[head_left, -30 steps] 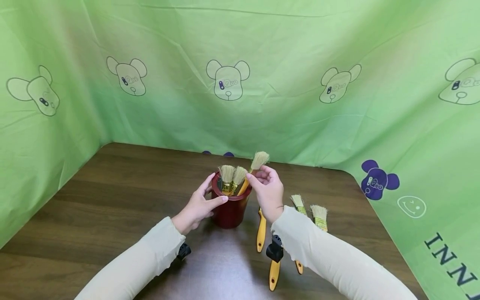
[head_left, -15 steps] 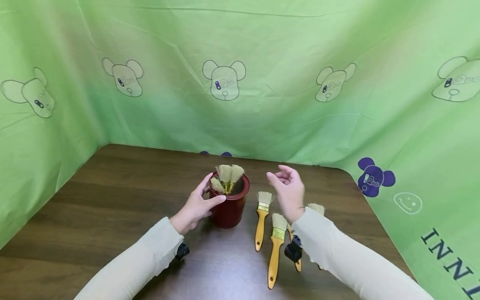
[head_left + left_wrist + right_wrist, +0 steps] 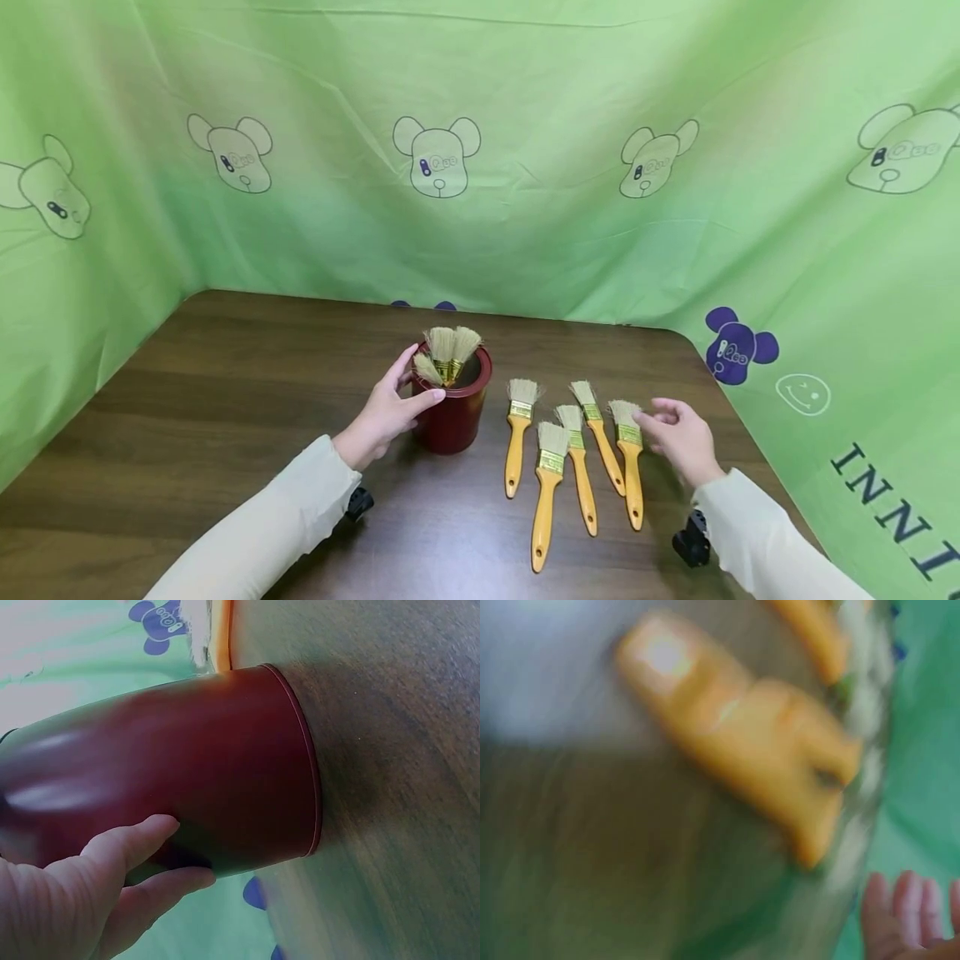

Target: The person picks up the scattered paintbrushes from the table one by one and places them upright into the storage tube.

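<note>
Brush [image 3: 629, 467] lies just left of right hand [image 3: 681, 440], ungripped.

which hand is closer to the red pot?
Left. The left hand grips the red pot by its side, thumb at the rim. The right hand is well off to the pot's right, beyond the brushes lying on the table.

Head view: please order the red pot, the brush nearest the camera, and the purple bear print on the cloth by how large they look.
1. Red pot, the bulkiest.
2. Brush nearest the camera: about as long as the pot is tall, or longer, but far thinner.
3. Purple bear print, smallest, though it lies farther back, so its true size is unsure.
</note>
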### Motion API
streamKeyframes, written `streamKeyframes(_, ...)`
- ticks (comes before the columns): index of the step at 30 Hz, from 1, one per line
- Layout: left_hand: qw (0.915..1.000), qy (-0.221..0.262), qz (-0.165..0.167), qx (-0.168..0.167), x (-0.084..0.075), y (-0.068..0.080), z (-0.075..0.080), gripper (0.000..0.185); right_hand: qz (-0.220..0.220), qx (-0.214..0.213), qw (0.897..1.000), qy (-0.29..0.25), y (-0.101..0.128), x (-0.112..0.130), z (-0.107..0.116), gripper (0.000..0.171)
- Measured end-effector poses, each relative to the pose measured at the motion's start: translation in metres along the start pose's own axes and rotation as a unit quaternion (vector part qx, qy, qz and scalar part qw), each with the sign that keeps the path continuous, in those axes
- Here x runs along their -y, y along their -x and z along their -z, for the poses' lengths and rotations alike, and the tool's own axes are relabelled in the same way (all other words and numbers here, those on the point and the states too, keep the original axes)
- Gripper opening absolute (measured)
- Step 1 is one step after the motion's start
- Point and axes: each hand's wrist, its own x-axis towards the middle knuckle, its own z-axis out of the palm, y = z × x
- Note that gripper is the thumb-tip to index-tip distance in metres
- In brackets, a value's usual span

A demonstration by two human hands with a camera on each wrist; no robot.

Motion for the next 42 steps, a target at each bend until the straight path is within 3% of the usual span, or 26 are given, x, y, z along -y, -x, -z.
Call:
streamKeyframes(3, 1.0, -0.006, -0.001, -0.001, -0.001, 0.001, 0.0, 0.08, -0.068, 0.057, 0.996, -0.024, -0.003, -0.015, 0.012, 0.069)
streamKeyframes(6, 1.0, -0.006, -0.003, 0.002, -0.001, 0.001, -0.001, 0.079, -0.126, 0.108, 0.984, -0.065, -0.005, -0.023, 0.021, 0.077)
streamKeyframes(9, 0.9999, -0.004, -0.005, 0.008, 0.0, 0.001, -0.001, 0.079, -0.152, 0.136, 0.975, -0.086, -0.007, -0.029, 0.025, 0.08)
streamKeyframes(13, 0.9999, -0.003, -0.006, 0.014, -0.001, 0.002, -0.002, 0.079, -0.166, 0.147, 0.971, -0.084, -0.008, -0.034, 0.026, 0.078)
streamKeyframes(21, 1.0, 0.005, 0.005, 0.002, -0.003, 0.0, 0.0, 0.079, -0.17, 0.155, 0.973, -0.012, -0.023, -0.018, 0.01, 0.063)
streamKeyframes(27, 0.9998, 0.003, 0.005, 0.017, 0.0, 0.0, -0.003, 0.08, -0.17, 0.142, 0.975, 0.033, -0.025, -0.018, -0.003, 0.026)
streamKeyframes(35, 1.0, 0.002, -0.002, 0.006, -0.002, -0.001, 0.0, 0.078, -0.109, 0.121, 0.984, 0.077, -0.029, -0.016, -0.017, 0.05)
streamKeyframes(42, 0.9999, 0.003, -0.002, 0.013, -0.004, -0.001, 0.001, 0.079, -0.095, 0.129, 0.977, 0.14, -0.035, -0.014, -0.014, 0.045)
